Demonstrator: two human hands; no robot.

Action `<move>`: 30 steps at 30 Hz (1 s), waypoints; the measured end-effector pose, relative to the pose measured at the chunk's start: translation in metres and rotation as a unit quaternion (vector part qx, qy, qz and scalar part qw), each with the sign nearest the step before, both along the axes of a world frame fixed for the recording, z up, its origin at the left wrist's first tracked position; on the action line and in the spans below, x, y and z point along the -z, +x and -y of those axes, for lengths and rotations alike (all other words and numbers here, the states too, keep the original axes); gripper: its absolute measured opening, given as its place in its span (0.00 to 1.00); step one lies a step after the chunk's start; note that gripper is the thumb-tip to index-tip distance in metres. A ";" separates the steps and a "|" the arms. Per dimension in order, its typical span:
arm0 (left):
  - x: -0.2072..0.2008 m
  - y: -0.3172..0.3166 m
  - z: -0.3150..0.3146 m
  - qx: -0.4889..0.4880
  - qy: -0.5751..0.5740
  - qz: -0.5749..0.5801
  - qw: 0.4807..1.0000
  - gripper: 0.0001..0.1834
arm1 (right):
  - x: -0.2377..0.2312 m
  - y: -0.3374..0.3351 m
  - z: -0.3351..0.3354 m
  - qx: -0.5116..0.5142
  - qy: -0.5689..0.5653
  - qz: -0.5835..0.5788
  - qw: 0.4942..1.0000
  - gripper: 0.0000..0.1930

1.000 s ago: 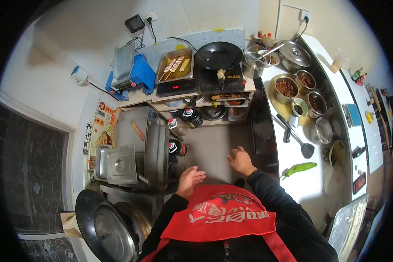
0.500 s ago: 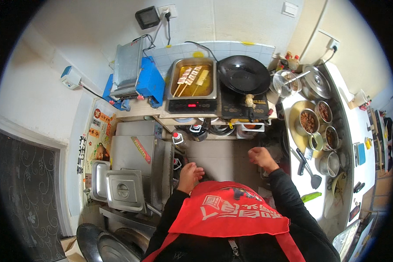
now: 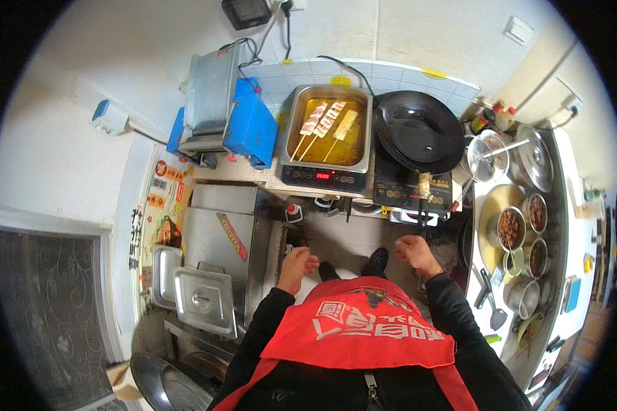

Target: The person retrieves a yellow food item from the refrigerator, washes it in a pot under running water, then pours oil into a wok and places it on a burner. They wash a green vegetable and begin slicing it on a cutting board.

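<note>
My left hand hovers in front of my red apron, its fingers loosely bent and holding nothing. Across from it, my right hand is curled into a loose fist with nothing visible in it. Neither hand touches anything. Beyond them, three skewers of food lie in yellow liquid inside a rectangular metal pan. That pan sits on a lit induction cooker. To its right, a black wok rests on a second cooker; its wrapped handle points toward me.
A blue-sided machine stands left of the pan. Below it are a steel cabinet and a lidded steel container. On the right counter are bowls of food, a glass lid, a black spatula and a large pot lid.
My view has shifted, so the cookers and pan appear lower and further right, and my feet now show. Both hands stay raised and apart, with little change in pose.
</note>
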State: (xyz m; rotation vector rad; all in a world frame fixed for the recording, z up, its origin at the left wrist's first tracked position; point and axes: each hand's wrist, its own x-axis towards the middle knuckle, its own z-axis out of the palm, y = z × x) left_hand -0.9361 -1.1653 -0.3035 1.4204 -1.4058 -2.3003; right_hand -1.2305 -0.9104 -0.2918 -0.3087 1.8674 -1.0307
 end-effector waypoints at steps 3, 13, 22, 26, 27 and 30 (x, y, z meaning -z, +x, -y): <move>0.015 0.027 -0.039 0.187 -0.145 0.066 0.969 0.23 | 0.003 0.003 0.028 -0.113 -0.030 0.008 0.993 0.16; 0.119 0.186 -0.198 0.173 -0.143 0.331 0.916 0.25 | -0.049 -0.032 0.080 -0.370 -0.042 -0.122 0.920 0.18; 0.126 0.143 -0.156 0.063 -0.289 0.296 0.908 0.27 | -0.052 0.006 0.080 -0.366 0.013 -0.145 0.919 0.17; 0.109 0.107 -0.109 -0.057 -0.168 0.162 0.971 0.25 | -0.051 0.031 0.078 -0.432 -0.008 -0.174 0.885 0.17; 0.105 0.101 -0.105 -0.071 -0.159 0.134 0.976 0.25 | -0.051 0.035 0.078 -0.440 0.002 -0.175 0.881 0.17; 0.094 0.094 -0.104 -0.029 -0.151 0.110 0.982 0.26 | -0.055 0.040 0.077 -0.417 0.004 -0.178 0.891 0.17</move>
